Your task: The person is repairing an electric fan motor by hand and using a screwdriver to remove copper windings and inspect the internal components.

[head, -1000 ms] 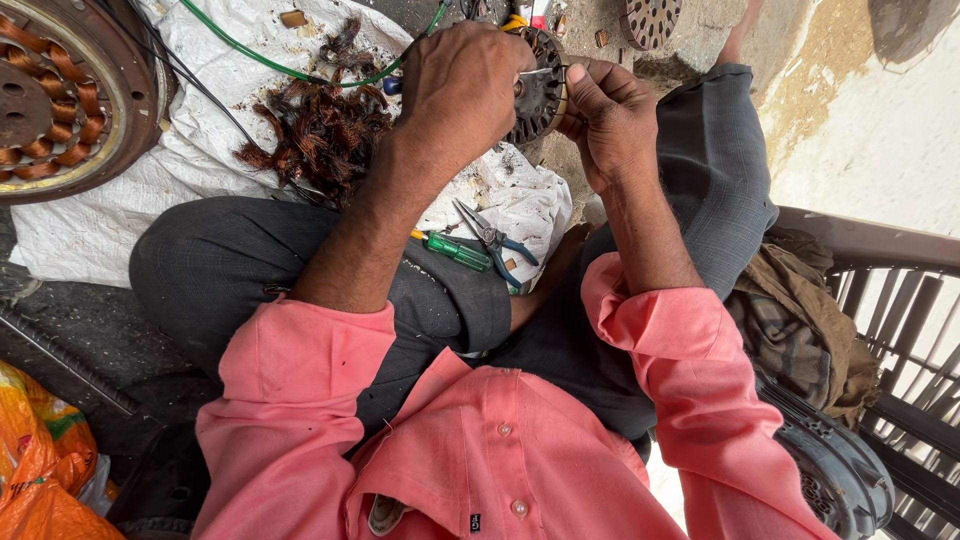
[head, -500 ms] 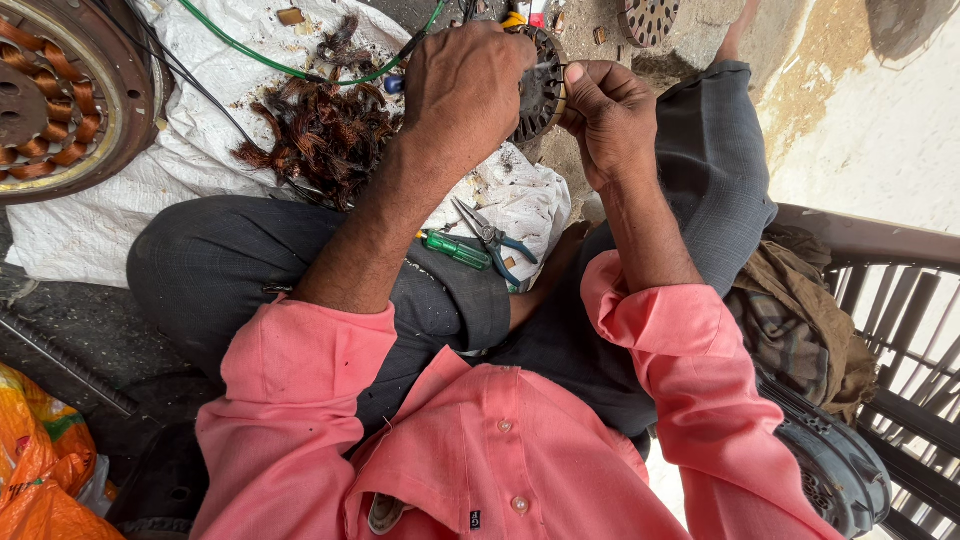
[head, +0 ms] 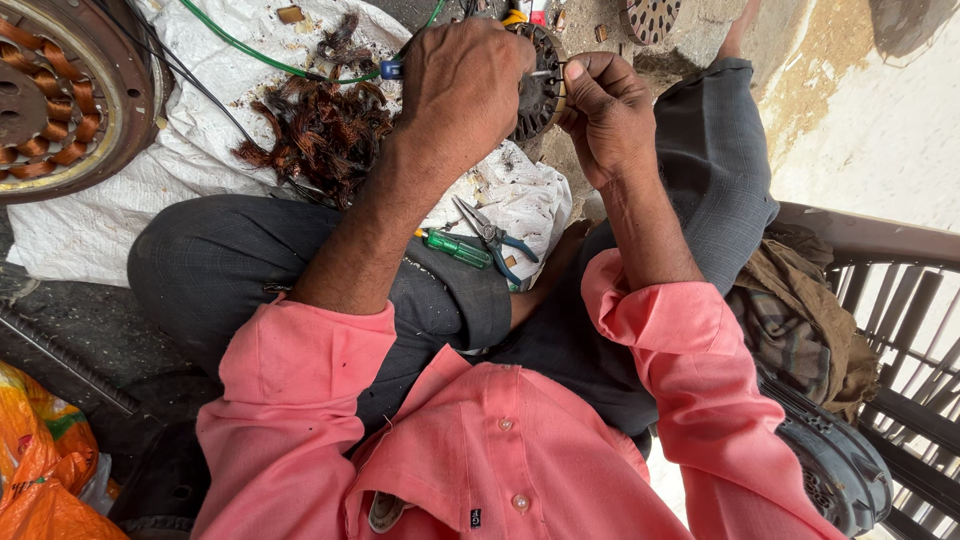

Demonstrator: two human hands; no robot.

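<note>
A tangle of reddish copper wire [head: 320,135] lies on white cloth [head: 120,215]. The left hand [head: 465,85] wraps its fingers over a dark, round, slotted motor stator [head: 540,70] held above the lap; the right hand [head: 605,110] pinches its edge with fingers together.

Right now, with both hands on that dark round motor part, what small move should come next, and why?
Probably a short pull by the right hand, away from the stator. Its closed grip sits at the stator's rim on something thin that I cannot make out, while the left hand covers and steadies the part. The heap of stripped copper wire on the white cloth suggests windings are coming out.
</note>
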